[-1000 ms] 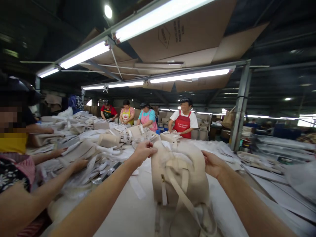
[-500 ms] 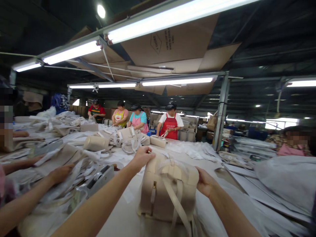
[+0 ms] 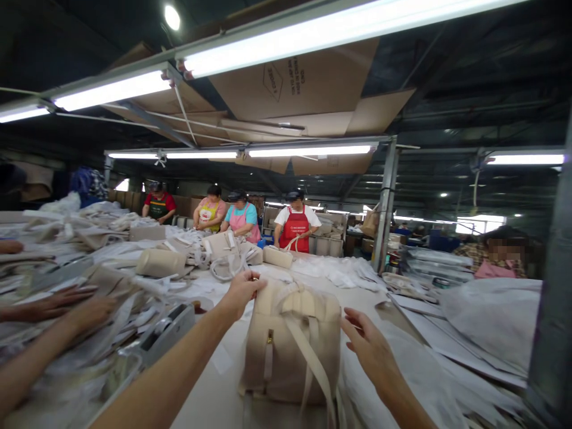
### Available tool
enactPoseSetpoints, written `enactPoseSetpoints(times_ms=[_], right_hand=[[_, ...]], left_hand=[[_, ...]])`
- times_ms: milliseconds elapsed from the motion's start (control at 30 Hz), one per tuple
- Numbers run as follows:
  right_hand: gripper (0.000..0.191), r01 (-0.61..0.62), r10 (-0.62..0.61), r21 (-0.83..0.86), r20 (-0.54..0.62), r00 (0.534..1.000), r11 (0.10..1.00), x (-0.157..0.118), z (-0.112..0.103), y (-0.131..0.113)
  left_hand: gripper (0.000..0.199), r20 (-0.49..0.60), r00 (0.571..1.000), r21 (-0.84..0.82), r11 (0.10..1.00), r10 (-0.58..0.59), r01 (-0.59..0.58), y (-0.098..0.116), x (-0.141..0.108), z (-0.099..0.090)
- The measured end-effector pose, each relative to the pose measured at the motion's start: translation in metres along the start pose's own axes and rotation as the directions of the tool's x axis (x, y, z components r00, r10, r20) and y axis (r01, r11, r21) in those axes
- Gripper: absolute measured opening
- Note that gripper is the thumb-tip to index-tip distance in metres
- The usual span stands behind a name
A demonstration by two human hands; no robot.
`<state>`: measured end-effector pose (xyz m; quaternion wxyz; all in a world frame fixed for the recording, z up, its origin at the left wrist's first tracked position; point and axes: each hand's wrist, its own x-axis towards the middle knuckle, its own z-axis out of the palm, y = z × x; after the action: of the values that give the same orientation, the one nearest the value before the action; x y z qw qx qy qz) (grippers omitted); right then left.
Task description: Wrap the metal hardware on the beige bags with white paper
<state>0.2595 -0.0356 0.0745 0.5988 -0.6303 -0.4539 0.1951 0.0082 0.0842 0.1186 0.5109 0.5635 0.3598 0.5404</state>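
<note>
A beige bag with a small zip on its side and long straps hanging down its front stands on the pale table. My left hand pinches the bag's upper left corner. Just off the bag's right side is my right hand, its fingers apart and nothing held in them. Clear plastic film lies over the top of the bag, around the strap ends.
Beige pieces and plastic wrap cover the left side, with a tape dispenser. Another person's hands reach in there. White sheets and plastic bags lie right. Several people stand across the table.
My right hand has let go of the bag's right side and its fingers have spread. The view has shifted right, so the scene sits further left. My left hand keeps its hold.
</note>
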Motion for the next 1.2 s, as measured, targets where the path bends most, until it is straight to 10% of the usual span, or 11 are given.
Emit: enactPoseSetpoints(times_ms=[300,500,667,833,1033,1200], right_hand=[[0.036,-0.118,0.098,0.088,0.209,0.973,0.989,-0.017,0.012,0.008],[0.047,-0.540,0.379,0.149,0.561,0.736,0.828,-0.018,0.028,0.010],[0.040,-0.470,0.338,0.230,0.444,0.830,0.852,-0.032,0.023,0.001],[0.040,-0.550,0.425,0.134,0.495,0.758,0.824,-0.038,0.027,0.017],[0.037,-0.485,0.295,0.306,0.500,0.814,0.820,-0.032,0.051,0.018],[0.054,-0.542,0.321,0.347,0.524,0.789,0.765,-0.018,0.071,0.044]], left_hand=[[0.033,0.004,1.000,-0.071,0.997,-0.023,0.023,0.002,-0.001,-0.001],[0.030,-0.027,0.999,-0.104,0.994,-0.023,0.021,0.001,0.002,0.000],[0.028,0.002,0.999,-0.126,0.991,-0.038,0.038,0.003,0.000,0.001],[0.034,0.151,0.983,-0.179,0.975,-0.105,0.131,0.011,-0.028,-0.009],[0.024,0.390,0.851,-0.205,0.868,-0.352,0.453,-0.007,-0.065,-0.039],[0.010,0.295,0.920,0.051,0.966,-0.256,0.253,-0.029,-0.081,-0.060]])
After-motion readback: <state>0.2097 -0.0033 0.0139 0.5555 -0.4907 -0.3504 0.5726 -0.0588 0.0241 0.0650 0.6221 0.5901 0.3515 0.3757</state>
